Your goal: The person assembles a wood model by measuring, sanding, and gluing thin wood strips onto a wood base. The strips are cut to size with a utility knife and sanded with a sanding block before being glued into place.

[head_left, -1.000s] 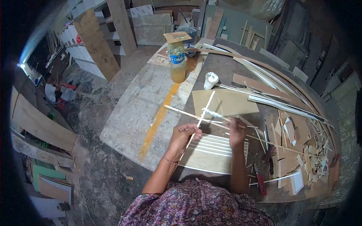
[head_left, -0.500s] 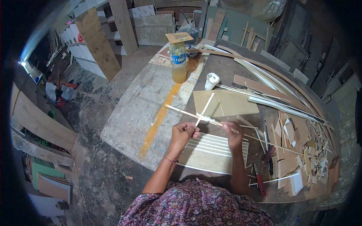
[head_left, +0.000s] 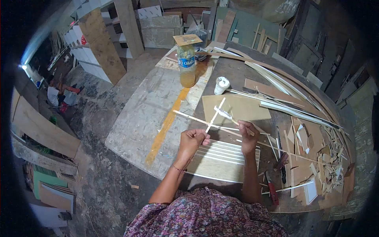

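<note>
My left hand pinches the lower end of a thin pale wood strip, which slants up and to the right. A longer thin strip crosses it near my fingers. In my right hand is a slim brush with a white-coated tip, close to the upper part of the slanted strip. Below both hands lies a light board with several white strips across it. Beyond the brush is a flat tan board, and behind that stands a white cup with white contents.
A bottle with a square piece on top stands at the table's back. Long strips curve along the right side. Wood scraps and a red-handled tool lie at right. A person sits on the floor far left.
My right hand has moved slightly right, and the brush tip has shifted from the strips' crossing up and right toward the upper part of the slanted strip. My left hand stays nearly still.
</note>
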A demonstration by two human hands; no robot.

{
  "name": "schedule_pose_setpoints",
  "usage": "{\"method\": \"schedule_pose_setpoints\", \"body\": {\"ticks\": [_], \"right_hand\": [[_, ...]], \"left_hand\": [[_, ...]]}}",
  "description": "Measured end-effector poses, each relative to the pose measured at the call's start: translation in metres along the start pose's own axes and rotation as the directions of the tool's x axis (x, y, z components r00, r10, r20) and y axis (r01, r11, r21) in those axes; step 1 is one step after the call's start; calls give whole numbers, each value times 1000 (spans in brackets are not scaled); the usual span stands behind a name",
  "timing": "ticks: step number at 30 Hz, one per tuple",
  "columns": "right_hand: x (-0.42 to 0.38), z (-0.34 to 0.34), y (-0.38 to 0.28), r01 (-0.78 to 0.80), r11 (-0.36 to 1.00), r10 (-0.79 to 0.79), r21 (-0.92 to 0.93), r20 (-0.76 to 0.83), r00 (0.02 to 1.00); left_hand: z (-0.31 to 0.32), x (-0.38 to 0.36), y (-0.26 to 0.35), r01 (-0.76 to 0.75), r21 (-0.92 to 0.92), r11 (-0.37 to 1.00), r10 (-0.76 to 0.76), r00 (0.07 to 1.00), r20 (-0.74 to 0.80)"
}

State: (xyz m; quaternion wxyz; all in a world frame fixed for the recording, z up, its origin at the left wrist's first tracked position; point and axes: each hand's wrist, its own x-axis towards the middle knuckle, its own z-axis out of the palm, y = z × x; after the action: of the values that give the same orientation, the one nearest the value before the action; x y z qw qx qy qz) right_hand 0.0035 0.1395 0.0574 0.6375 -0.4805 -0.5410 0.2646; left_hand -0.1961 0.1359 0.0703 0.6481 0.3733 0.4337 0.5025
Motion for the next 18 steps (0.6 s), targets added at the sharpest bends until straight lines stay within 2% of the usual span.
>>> {"method": "schedule_pose_setpoints", "body": {"ticks": [2, 5, 8, 11, 14, 17, 18], "right_hand": [[-6, 1, -12, 21, 997, -16, -75, 70, 997], [-12, 3, -3, -17, 994, 15, 107, 18, 1000], [2, 0, 0, 24, 994, -18, 104, -59, 998], [13, -1, -5, -72, 972, 94, 225, -91, 991], [9, -2, 5, -85, 988, 92, 129, -50, 994], [-9, 11, 10, 61, 985, -54, 159, -49, 997], [-11, 7, 0, 14, 997, -19, 70, 68, 998]], "left_hand": [[-1, 1, -2, 3, -14, 1000, -3, 1000, -2], [-2, 2, -4, 1, 7, 1000, -1, 1000, 7], [-1, 1, -4, -2, 23, 1000, 2, 1000, 29], [0, 1, -2, -4, 36, 999, 3, 999, 33], [-1, 3, -2, -4, 9, 1000, 3, 1000, 28], [-1, 2, 1, 14, -1, 1000, -14, 1000, 14], [0, 1, 3, 24, 0, 1000, -24, 1000, 8]]}}
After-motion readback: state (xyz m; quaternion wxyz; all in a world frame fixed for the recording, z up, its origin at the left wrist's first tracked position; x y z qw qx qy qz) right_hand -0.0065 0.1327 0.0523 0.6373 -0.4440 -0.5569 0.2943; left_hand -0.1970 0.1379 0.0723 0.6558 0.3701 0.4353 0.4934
